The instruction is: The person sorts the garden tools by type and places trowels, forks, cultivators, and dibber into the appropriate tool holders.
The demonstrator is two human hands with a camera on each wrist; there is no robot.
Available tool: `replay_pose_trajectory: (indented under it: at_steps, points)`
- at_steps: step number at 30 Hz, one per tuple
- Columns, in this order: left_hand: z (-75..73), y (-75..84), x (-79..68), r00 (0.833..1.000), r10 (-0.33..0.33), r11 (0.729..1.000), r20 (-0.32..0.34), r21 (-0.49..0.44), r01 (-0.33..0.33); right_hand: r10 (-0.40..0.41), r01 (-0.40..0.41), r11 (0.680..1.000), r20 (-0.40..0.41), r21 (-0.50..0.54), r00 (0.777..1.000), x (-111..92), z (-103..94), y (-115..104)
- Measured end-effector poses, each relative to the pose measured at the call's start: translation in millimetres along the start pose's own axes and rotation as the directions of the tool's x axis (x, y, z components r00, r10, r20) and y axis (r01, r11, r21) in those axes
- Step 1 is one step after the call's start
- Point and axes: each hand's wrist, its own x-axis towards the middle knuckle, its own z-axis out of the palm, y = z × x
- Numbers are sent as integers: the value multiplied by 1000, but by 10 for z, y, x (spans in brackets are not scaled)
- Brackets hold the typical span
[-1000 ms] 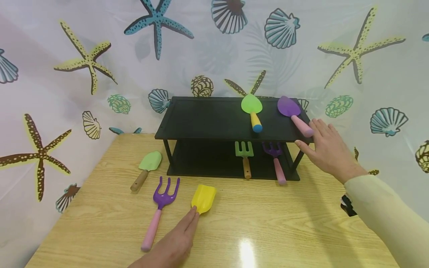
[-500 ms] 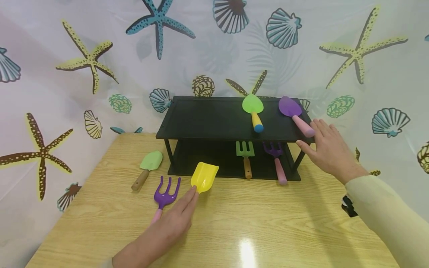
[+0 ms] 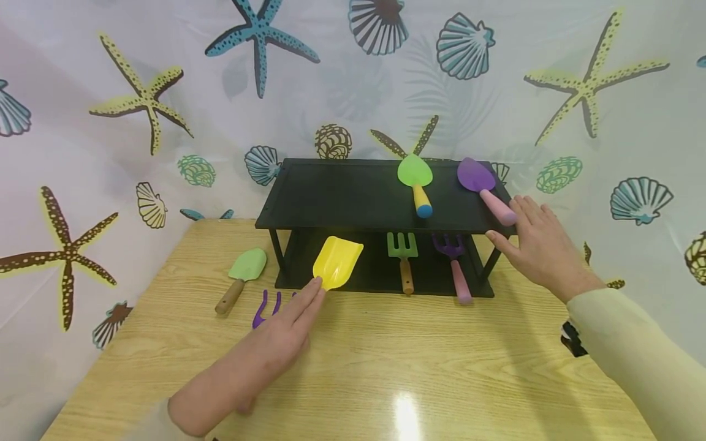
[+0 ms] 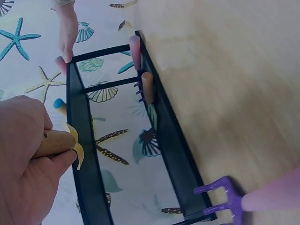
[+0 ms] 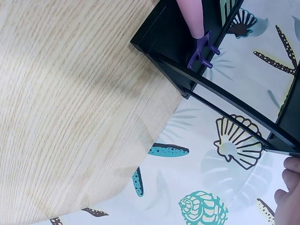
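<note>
I've got the yellow scoop [image 3: 337,262] gripped in my left hand [image 3: 281,335], and my right hand [image 3: 539,250], fingers [image 3: 528,211] pretty straight, touches the shelf [image 3: 342,196] at its 4 o'clock.

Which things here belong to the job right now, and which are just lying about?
Seemingly in the job:
yellow shovel, in the left hand
black shelf, right hand at its edge
two trowels and two forks resting on it

Seemingly lying about:
green trowel, on the table
purple fork, also there
</note>
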Motion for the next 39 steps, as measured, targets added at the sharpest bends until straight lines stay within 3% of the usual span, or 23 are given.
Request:
replay_pose_trajectory:
  at_steps: [2,3,5,12,17,19,26,34,39]
  points:
    - [-18,-40,48,999,30,999,-36,-32,-31,4,-4,1000,3,3,1000,-2,2,3]
    - [-33,-72,81,995,85,996,-47,-15,-86,5,-5,1000,5,4,1000,-3,4,4]
    - [-61,-104,126,992,104,994,-72,-28,-106,7,-7,1000,8,6,1000,-3,7,4]
    - [-173,-158,289,989,97,992,-110,-68,-105,6,-6,1000,5,6,1000,-14,3,1]
    - [-222,-226,438,980,115,992,-162,-36,-122,6,-6,1000,7,8,1000,-20,2,-1]
    - [-236,-263,496,981,116,993,-155,-18,-120,7,-7,1000,8,6,1000,-20,5,-1]
    - [-265,-382,698,999,44,999,-31,19,-43,8,-8,1000,3,-6,1000,-16,7,1]
    - [-200,-492,985,999,-9,998,33,67,7,5,-5,1000,-4,-7,1000,-18,7,3]
    - [-118,-566,1177,999,-27,997,24,77,25,-5,5,1000,-24,-5,1000,-19,8,14]
